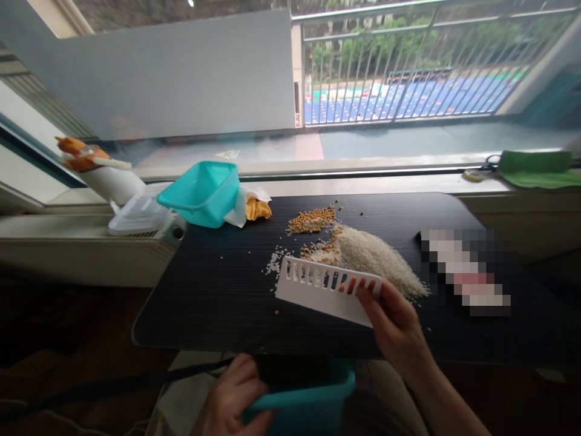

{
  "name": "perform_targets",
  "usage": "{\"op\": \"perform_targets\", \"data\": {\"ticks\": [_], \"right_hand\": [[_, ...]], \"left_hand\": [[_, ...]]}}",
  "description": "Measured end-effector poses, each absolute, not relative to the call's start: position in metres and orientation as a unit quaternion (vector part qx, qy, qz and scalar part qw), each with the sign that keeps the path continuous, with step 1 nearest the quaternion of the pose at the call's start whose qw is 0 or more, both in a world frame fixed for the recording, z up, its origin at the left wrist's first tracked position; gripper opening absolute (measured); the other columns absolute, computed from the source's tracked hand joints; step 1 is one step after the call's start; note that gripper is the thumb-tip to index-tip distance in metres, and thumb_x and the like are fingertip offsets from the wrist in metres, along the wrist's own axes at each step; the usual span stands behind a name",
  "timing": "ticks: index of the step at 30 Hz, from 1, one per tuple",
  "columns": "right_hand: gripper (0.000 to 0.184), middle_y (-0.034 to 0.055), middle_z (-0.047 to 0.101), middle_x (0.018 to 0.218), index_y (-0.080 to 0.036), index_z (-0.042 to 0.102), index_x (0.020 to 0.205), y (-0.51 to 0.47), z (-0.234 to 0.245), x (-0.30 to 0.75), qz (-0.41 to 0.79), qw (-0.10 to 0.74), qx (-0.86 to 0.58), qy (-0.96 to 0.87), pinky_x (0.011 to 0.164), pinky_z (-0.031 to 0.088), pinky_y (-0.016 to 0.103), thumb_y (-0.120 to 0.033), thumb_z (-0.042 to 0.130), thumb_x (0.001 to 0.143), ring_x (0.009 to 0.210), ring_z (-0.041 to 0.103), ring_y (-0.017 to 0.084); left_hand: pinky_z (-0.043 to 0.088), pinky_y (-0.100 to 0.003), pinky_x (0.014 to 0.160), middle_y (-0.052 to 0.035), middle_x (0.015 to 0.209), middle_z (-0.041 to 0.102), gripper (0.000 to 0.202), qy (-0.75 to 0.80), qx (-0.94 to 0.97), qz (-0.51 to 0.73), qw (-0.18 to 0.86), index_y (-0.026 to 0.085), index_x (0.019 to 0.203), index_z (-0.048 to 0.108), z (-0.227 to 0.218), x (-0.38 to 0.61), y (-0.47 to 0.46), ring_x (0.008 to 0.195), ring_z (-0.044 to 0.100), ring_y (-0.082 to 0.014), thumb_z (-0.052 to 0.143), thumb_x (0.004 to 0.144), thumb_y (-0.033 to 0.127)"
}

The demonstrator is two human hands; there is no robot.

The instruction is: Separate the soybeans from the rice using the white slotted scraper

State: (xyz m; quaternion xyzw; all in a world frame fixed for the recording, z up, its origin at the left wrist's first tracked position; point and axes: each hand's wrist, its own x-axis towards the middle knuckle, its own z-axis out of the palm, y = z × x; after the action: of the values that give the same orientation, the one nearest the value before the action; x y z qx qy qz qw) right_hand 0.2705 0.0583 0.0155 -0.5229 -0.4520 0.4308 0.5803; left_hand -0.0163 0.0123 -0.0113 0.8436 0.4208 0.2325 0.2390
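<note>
My right hand [399, 321] pinches one end of a white slotted plastic strip [318, 297], held tilted over the table. Behind the strip lies a pile of white rice [372, 254], partly hidden by it. Yellow beans that look like soybeans [313, 220] form a smaller heap farther back, and some beans mix with the rice along its left side. Below the table's front edge, my left hand [236, 393] grips the rim of a teal plastic bin [313, 396]. The bin's inside is dark, so its contents cannot be made out.
A second teal bin [200, 194] stands at the table's back left, beside a crumpled yellow-and-white packet [258, 209]. A pixelated object [463, 272] lies on the right of the black table [204, 303]. On the sill are scissors [492, 162] and a green cloth [538, 168].
</note>
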Motion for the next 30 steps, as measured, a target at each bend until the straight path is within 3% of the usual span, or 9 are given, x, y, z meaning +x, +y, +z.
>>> {"op": "perform_targets", "data": {"ticks": [11, 17, 21, 24, 30], "right_hand": [[0.023, 0.0012, 0.072, 0.084, -0.025, 0.073, 0.098, 0.033, 0.019, 0.259, 0.488, 0.459, -0.494, -0.554, 0.065, 0.051, 0.019, -0.041, 0.056, 0.099, 0.072, 0.062, 0.013], [0.019, 0.0021, 0.078, 0.088, -0.027, 0.077, 0.094, 0.023, 0.021, 0.295, 0.365, 0.587, -0.586, -0.424, 0.069, 0.058, 0.021, -0.044, 0.072, 0.087, 0.076, 0.072, 0.018], [0.030, 0.0044, 0.079, 0.089, -0.025, 0.077, 0.090, 0.037, 0.021, 0.318, 0.269, 0.632, -0.643, -0.339, 0.078, 0.060, 0.029, -0.052, 0.079, 0.077, 0.083, 0.074, 0.022], [0.039, 0.0058, 0.079, 0.086, -0.023, 0.077, 0.091, 0.048, 0.018, 0.323, 0.258, 0.630, -0.656, -0.326, 0.076, 0.061, 0.034, -0.057, 0.080, 0.073, 0.081, 0.074, 0.024], [0.035, 0.0057, 0.078, 0.088, -0.023, 0.076, 0.088, 0.059, 0.009, 0.313, 0.315, 0.625, -0.619, -0.357, 0.080, 0.058, 0.036, -0.057, 0.076, 0.078, 0.083, 0.071, 0.023]], "left_hand": [[0.052, -0.024, 0.068, -0.0020, 0.077, 0.062, 0.019, 0.442, 0.835, 0.231, 0.233, 0.020, 0.071, 0.062, -0.011, -0.046, 0.009, 0.078, 0.063, -0.0185, 0.062, 0.089, 0.012], [0.051, -0.027, 0.067, -0.0033, 0.074, 0.062, 0.018, 0.433, 0.843, 0.209, 0.241, 0.019, 0.068, 0.063, -0.006, -0.021, 0.009, 0.077, 0.063, -0.0202, 0.063, 0.082, 0.008], [0.050, -0.026, 0.065, -0.0029, 0.072, 0.060, 0.017, 0.427, 0.844, 0.195, 0.259, 0.018, 0.065, 0.063, -0.008, -0.002, 0.009, 0.075, 0.062, -0.0202, 0.064, 0.075, 0.004], [0.048, -0.026, 0.063, -0.0020, 0.070, 0.060, 0.017, 0.420, 0.845, 0.199, 0.265, 0.019, 0.064, 0.062, -0.011, 0.005, 0.010, 0.073, 0.061, -0.0194, 0.064, 0.073, 0.004], [0.048, -0.026, 0.062, -0.0020, 0.068, 0.059, 0.018, 0.417, 0.844, 0.221, 0.256, 0.019, 0.065, 0.063, -0.009, 0.007, 0.012, 0.072, 0.059, -0.0188, 0.059, 0.077, 0.005]]}}
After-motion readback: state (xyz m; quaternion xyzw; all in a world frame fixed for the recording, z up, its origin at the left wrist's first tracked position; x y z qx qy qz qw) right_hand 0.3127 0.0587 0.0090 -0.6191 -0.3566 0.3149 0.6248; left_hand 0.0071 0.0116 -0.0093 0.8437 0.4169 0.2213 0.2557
